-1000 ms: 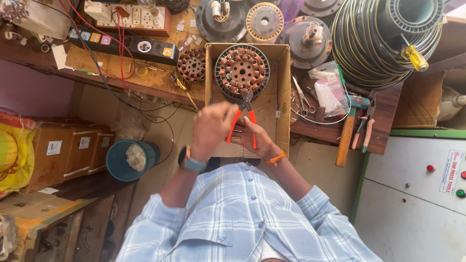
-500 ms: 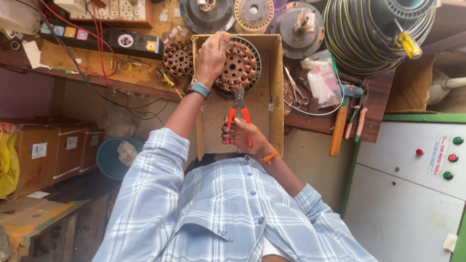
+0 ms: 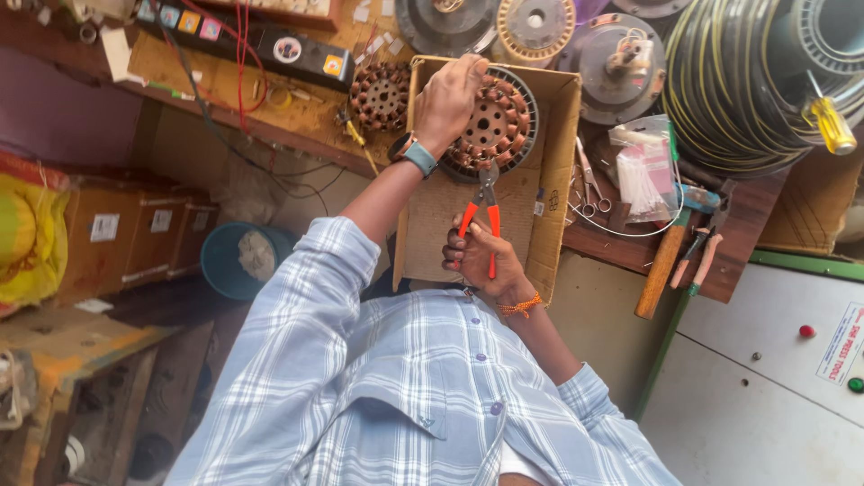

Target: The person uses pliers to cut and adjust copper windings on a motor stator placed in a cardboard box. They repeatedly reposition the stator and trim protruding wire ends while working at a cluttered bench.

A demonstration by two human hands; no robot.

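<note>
- Head view: a person in a plaid shirt works at a cluttered wooden bench (image 3: 630, 247), seen from above.
- The left hand (image 3: 450, 99) rests with fingers curled over the top edge of a round copper-wound motor core (image 3: 495, 126), which lies in a shallow cardboard tray (image 3: 549, 216) on the bench.
- The right hand (image 3: 486, 261) is closed around the orange handles of a pair of pliers (image 3: 481, 211); the tool's nose points up at the lower edge of the core. Whether the nose is nipped on a wire cannot be told.
- The left hand covers part of the core's windings.
- A second copper-wound core (image 3: 380, 94) sits just left of the tray.
- Scissors (image 3: 587, 184), a clear plastic bag (image 3: 643, 171) and a wooden-handled hammer (image 3: 661, 265) lie to the right of the tray.
- A yellow-handled screwdriver (image 3: 828, 126) is stuck in a large coil of wire (image 3: 729, 81) at upper right.
- A black power strip (image 3: 270, 40) with red wires runs along the bench at upper left; a blue bucket (image 3: 238, 261) stands below.
</note>
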